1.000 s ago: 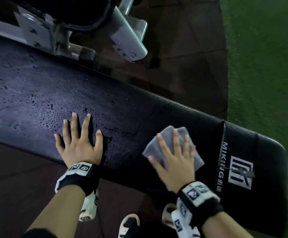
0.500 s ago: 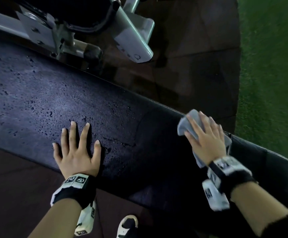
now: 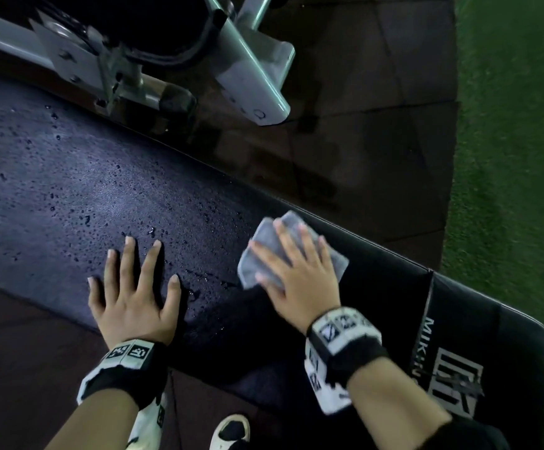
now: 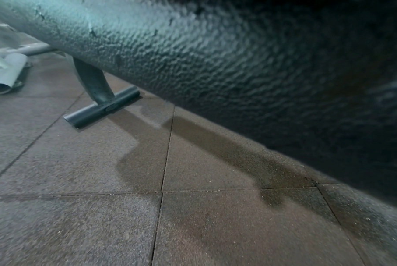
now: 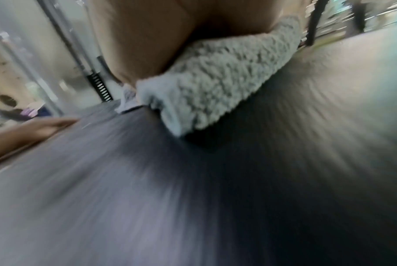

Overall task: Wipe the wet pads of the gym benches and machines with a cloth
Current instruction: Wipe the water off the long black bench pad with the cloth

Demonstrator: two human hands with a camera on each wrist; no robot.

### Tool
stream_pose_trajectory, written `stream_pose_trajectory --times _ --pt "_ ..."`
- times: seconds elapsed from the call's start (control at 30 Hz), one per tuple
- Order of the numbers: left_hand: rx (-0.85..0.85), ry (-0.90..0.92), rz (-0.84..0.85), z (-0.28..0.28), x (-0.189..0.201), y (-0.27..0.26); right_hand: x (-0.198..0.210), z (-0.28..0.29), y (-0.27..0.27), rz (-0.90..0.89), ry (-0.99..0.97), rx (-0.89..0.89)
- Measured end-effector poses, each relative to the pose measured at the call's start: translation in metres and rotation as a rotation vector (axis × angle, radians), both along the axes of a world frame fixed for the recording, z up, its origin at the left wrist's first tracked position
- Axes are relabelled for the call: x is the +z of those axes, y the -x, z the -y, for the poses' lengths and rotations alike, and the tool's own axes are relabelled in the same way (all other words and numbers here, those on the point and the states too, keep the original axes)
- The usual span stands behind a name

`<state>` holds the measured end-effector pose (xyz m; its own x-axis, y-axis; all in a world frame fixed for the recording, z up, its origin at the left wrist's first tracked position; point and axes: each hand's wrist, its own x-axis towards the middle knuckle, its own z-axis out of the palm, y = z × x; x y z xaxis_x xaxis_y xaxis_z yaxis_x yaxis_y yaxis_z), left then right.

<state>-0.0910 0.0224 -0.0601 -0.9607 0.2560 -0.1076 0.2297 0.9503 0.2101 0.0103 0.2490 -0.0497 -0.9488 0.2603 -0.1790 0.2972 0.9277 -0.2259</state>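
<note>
A long black bench pad (image 3: 69, 203) runs across the head view, beaded with water drops on its left half. A folded grey cloth (image 3: 264, 251) lies on the pad near its far edge. My right hand (image 3: 296, 274) lies flat on the cloth with straight, spread fingers and presses it onto the pad. My left hand (image 3: 134, 287) rests flat on the pad's near edge, fingers spread, holding nothing. In the right wrist view the cloth (image 5: 215, 86) is under my palm on the blurred pad (image 5: 192, 198). The left wrist view shows only the pad's side (image 4: 238, 63).
A grey metal machine frame (image 3: 251, 76) stands just beyond the pad's far edge. Dark rubber floor tiles (image 3: 345, 141) lie behind it, green turf (image 3: 517, 157) to the right. The bench's foot bar (image 4: 102, 108) stands on wet tiles. My shoe (image 3: 231, 430) is beneath the bench.
My right hand has slid the cloth back to the left along the pad, after going out to the far edge near the seam. The left hand has stayed in place.
</note>
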Motion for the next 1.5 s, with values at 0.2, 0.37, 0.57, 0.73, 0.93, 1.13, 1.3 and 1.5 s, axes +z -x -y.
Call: stream_pose_trajectory --times 0.2,0.37,0.57,0.73,0.93,1.13,1.3,1.5 --pt "0.0 0.016 -0.003 -0.001 0.001 0.001 0.006 -0.078 0.021 0.063 0.073 -0.205" --pt "0.009 0.011 -0.001 -0.001 0.002 0.0 0.011 -0.134 -0.047 0.101 0.194 -0.208" --pt "0.015 0.009 -0.009 -0.003 0.002 -0.001 0.027 -0.153 -0.07 0.212 0.213 -0.277" --pt "0.015 0.019 -0.01 -0.002 0.0 -0.001 0.026 -0.121 0.008 0.242 0.266 -0.214" --pt "0.009 0.02 -0.045 0.0 -0.001 -0.001 0.01 -0.089 0.082 0.219 0.381 -0.072" --pt "0.006 0.029 -0.034 -0.002 0.002 -0.001 0.009 -0.129 -0.009 0.162 0.324 -0.206" --pt "0.01 0.034 -0.027 -0.003 0.002 0.0 0.014 -0.154 -0.073 0.104 0.271 -0.25" --pt "0.009 0.028 -0.015 -0.001 0.0 -0.001 0.013 -0.136 -0.047 0.107 0.193 -0.251"
